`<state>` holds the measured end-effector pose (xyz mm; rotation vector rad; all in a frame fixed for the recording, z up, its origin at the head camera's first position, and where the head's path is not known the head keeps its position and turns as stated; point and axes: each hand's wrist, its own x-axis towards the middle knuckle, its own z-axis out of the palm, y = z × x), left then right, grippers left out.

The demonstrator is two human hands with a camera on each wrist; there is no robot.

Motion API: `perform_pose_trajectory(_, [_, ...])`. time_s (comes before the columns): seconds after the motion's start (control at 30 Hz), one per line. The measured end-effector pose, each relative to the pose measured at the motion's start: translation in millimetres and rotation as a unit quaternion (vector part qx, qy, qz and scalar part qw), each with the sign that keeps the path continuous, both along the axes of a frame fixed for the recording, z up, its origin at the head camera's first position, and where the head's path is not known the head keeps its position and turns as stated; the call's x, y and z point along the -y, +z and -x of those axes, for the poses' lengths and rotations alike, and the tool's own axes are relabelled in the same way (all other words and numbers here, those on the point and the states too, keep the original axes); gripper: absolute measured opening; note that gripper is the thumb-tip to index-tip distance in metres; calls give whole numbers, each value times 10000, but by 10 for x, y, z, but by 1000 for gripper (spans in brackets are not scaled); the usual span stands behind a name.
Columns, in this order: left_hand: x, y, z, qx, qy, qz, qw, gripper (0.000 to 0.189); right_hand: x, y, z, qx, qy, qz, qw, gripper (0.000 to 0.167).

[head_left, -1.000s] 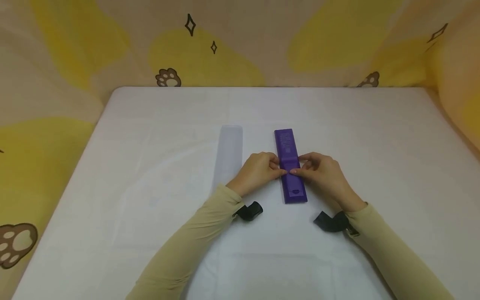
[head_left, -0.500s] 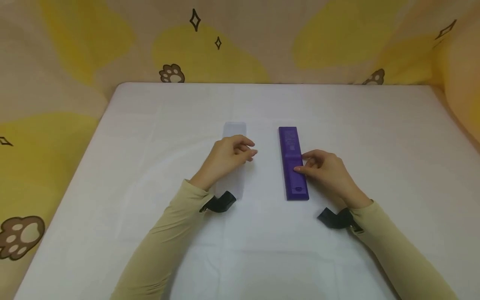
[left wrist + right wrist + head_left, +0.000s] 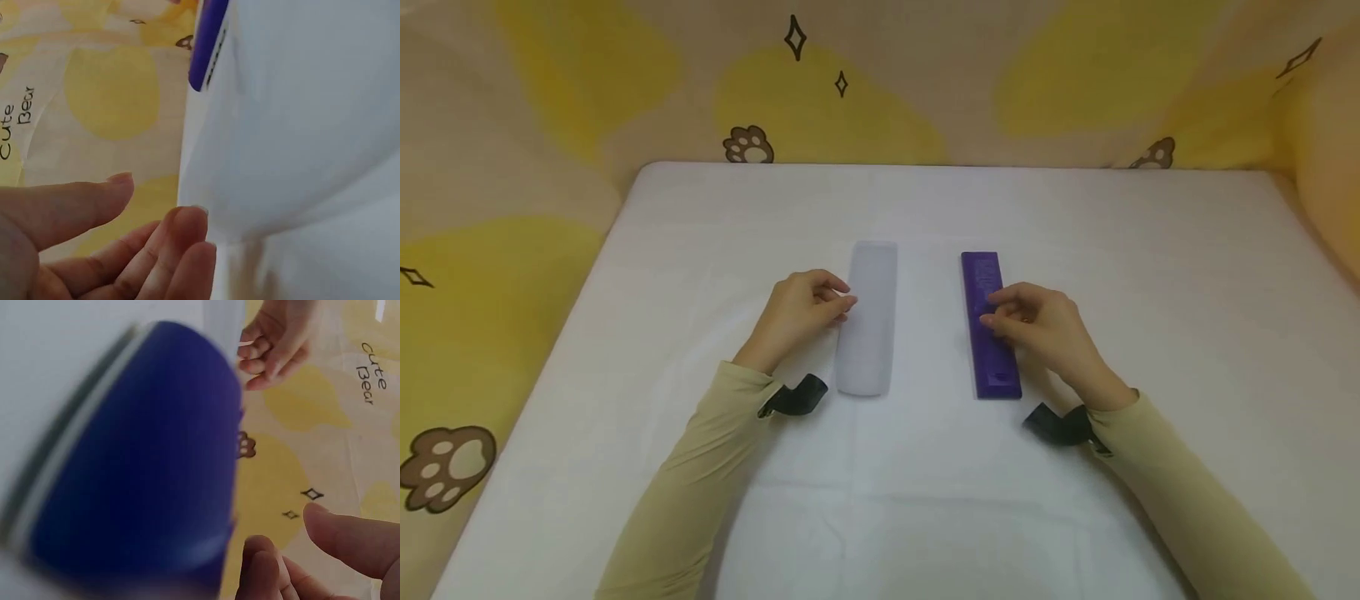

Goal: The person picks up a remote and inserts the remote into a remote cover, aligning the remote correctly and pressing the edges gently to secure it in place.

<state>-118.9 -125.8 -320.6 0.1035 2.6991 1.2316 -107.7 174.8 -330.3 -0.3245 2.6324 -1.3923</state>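
A purple remote control [image 3: 996, 367] lies back side up on the white table, its long side pointing away from me. My right hand [image 3: 1041, 329] hovers over its right side, thumb and forefinger apart; the right wrist view shows a gap between thumb [image 3: 344, 537] and fingers [image 3: 262, 569]. To the left lies a long translucent plastic case [image 3: 868, 333], roughly parallel to the remote. Beside the case's left edge is my left hand [image 3: 797, 312], fingers loosely bent and holding nothing, fingertips overlapping that edge in the head view. In the left wrist view its thumb [image 3: 94, 206] stands apart from the fingers.
A white cloth covers the table [image 3: 940, 467], with faint creases. Behind it hangs a yellow and beige patterned curtain [image 3: 925, 83], which also runs along the left and right sides. A black wrist mount [image 3: 797, 396] sticks out from each sleeve.
My left hand has left the remote and moved left, across the case to its far edge. The right hand has loosened from the remote's edge and risen slightly over it.
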Motion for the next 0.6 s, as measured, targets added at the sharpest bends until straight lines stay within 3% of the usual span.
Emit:
perform_pose_trajectory(0.27, [88,-106,-42,467,89,257,9985,25,451,24,100,470,533,224,9972,29])
perform_pose_trajectory(0.4, [88,-141,-45,781,86,69,9969,25,595,-11,104,771,735,267,9939,25])
perform_pose_trajectory(0.6, [51,-165,-52,887,28,-288,9956,23,694,-79,88,1087,953,195,9893,23])
